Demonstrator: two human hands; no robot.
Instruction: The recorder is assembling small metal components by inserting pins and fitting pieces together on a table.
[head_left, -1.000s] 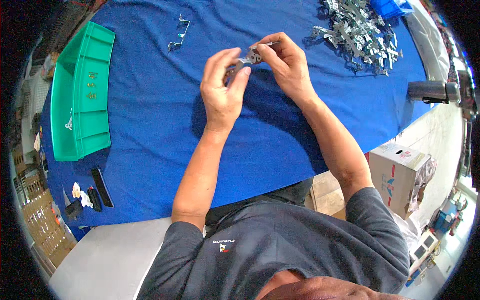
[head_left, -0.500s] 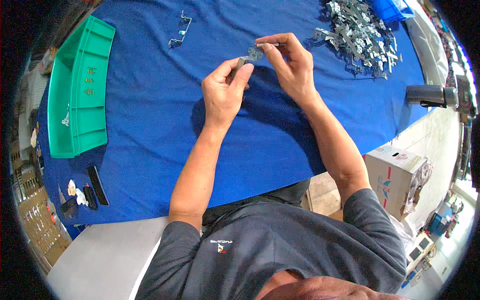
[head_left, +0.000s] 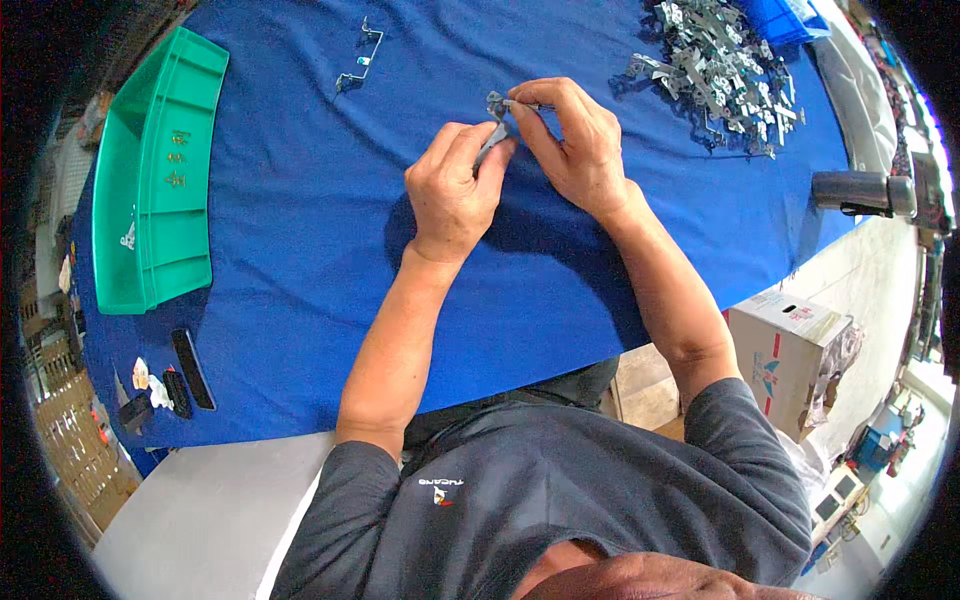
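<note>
A small grey metal bracket (head_left: pixel 496 104) is held between my two hands over the cloth. My left hand (head_left: pixel 452 195) is closed, its thumb and fingers pinching the flat strip at the near end. At the far end, the thumb and fingertips of my right hand (head_left: pixel 582 150) pinch beside the part with holes. Whether the bracket is one piece or two joined ones I cannot tell, since my fingers cover much of it. Beyond my left hand, a thin bent metal bracket (head_left: pixel 372 58) lies alone on the blue cloth (head_left: pixel 300 250).
A heap of metal brackets (head_left: pixel 715 80) lies at the far right, beside a blue bin (head_left: pixel 785 20). On the left stands a green tray (head_left: pixel 160 262) with a small metal part in it. A dark cylinder (head_left: pixel 850 190) rests at the right edge; a black flat object (head_left: pixel 193 370) lies near left.
The bracket has turned in my hands, so its strip now slants differently. My left fingers have curled further over it, and my right hand has shifted slightly nearer.
</note>
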